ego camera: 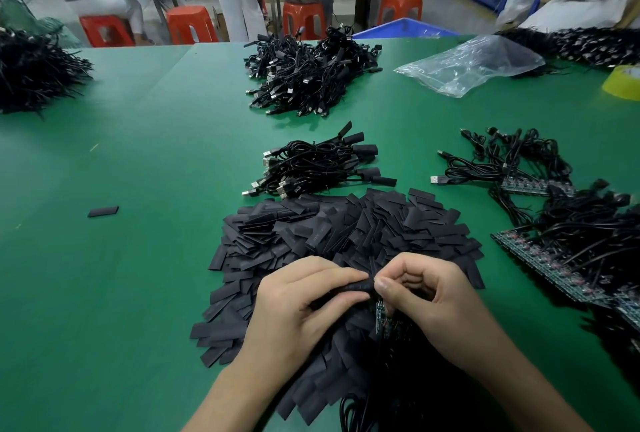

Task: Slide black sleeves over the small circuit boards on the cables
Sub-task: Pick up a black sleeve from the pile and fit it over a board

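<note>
A big heap of flat black sleeves [346,234] covers the green table in front of me. Above its near part, my left hand [301,307] pinches one black sleeve [356,286] between thumb and fingers. My right hand [426,296] sits right beside it, fingers curled, pinching the end of a small green circuit board [381,319] that hangs below the sleeve's mouth. The board's black cable [356,411] trails toward me. Whether the board is inside the sleeve is hidden by my fingers.
A bundle of sleeved cables [318,168] lies behind the heap, and a larger pile [308,74] farther back. Cables with bare boards [554,234] are stacked at right. A clear plastic bag [474,60], yellow tape roll [623,81], one stray sleeve [103,211] at left. People and red stools stand beyond the table.
</note>
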`<control>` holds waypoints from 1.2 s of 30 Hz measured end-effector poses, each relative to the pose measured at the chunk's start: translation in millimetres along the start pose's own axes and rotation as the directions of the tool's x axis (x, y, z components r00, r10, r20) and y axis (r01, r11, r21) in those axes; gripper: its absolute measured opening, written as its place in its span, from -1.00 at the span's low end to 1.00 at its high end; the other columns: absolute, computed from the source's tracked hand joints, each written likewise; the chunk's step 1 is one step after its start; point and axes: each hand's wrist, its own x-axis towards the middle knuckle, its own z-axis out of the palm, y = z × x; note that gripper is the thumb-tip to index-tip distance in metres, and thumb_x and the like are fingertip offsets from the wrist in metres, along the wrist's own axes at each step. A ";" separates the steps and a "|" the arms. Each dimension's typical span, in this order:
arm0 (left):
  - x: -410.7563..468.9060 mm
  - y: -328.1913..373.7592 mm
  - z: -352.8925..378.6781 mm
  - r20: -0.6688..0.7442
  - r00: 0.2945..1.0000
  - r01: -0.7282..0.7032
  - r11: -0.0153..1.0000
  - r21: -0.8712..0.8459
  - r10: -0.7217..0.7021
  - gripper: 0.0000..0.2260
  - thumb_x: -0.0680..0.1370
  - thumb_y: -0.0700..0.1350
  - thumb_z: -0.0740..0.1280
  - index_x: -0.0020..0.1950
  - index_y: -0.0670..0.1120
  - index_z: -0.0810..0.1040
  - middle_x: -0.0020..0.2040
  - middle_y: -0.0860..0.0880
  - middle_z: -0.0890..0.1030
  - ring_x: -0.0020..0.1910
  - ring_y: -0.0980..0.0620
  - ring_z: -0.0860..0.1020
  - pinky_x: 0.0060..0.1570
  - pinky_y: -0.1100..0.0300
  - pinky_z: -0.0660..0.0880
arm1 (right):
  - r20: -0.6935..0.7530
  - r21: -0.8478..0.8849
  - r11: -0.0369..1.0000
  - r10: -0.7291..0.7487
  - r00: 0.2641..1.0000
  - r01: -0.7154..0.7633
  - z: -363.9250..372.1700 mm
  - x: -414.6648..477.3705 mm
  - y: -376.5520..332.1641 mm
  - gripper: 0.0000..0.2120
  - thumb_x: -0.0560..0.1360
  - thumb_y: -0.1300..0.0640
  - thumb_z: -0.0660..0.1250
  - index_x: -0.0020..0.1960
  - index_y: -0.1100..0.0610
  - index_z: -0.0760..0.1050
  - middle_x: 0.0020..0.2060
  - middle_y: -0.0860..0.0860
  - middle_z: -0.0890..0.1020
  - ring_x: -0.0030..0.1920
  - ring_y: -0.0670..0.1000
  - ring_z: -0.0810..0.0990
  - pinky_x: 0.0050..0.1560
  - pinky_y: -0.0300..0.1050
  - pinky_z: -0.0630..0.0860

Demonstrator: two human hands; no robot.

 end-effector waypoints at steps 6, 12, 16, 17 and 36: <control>1.5 3.6 1.6 -0.177 0.977 0.116 0.993 -0.016 -0.117 -0.70 0.43 -0.08 0.61 0.13 -0.08 0.73 -0.12 0.10 0.66 -0.14 0.10 0.65 -0.03 0.32 0.51 | -0.062 0.096 0.995 0.018 0.998 -0.012 1.0 0.9 2.4 -0.79 0.59 0.19 0.39 -0.19 0.01 0.63 -0.36 0.07 0.65 -0.30 -0.03 0.62 -0.17 -0.24 0.55; -0.4 7.9 4.6 -0.284 0.940 0.189 0.982 -0.022 -0.188 -0.81 0.43 -0.06 0.59 0.01 -0.04 0.74 -0.11 0.16 0.70 -0.12 0.13 0.69 -0.06 0.33 0.54 | -0.083 0.142 0.990 0.033 0.996 -0.021 6.1 1.5 5.0 -0.80 0.61 0.21 0.37 -0.19 0.08 0.63 -0.33 0.09 0.69 -0.28 -0.02 0.66 -0.13 -0.27 0.55; -1.9 7.6 8.0 -0.250 0.952 0.182 0.983 0.007 -0.174 -0.74 0.44 -0.04 0.59 0.08 -0.08 0.73 -0.10 0.13 0.69 -0.11 0.14 0.67 -0.04 0.34 0.53 | -0.083 0.137 0.990 0.034 0.996 -0.022 8.5 1.4 6.3 -0.80 0.62 0.22 0.37 -0.17 0.06 0.62 -0.31 0.09 0.70 -0.26 0.00 0.68 -0.11 -0.26 0.55; -2.2 8.0 8.8 -0.230 0.958 0.180 0.984 0.009 -0.173 -0.71 0.45 -0.02 0.59 0.12 -0.08 0.71 -0.11 0.13 0.67 -0.12 0.14 0.66 -0.04 0.33 0.53 | -0.083 0.135 0.991 0.032 0.996 -0.021 8.6 1.1 6.5 -0.80 0.62 0.22 0.37 -0.17 0.06 0.62 -0.31 0.09 0.70 -0.26 0.00 0.68 -0.11 -0.26 0.55; 3.6 6.9 6.1 -0.169 0.978 0.148 0.978 0.146 -0.123 -0.57 0.48 0.01 0.57 0.30 -0.09 0.63 0.06 0.10 0.65 0.02 0.11 0.63 0.08 0.19 0.56 | -0.169 -0.298 0.945 -0.190 0.967 0.134 -0.2 -1.4 -0.3 -0.85 0.51 0.14 0.52 -0.18 -0.07 0.65 -0.25 -0.18 0.67 -0.24 -0.15 0.63 -0.25 -0.39 0.40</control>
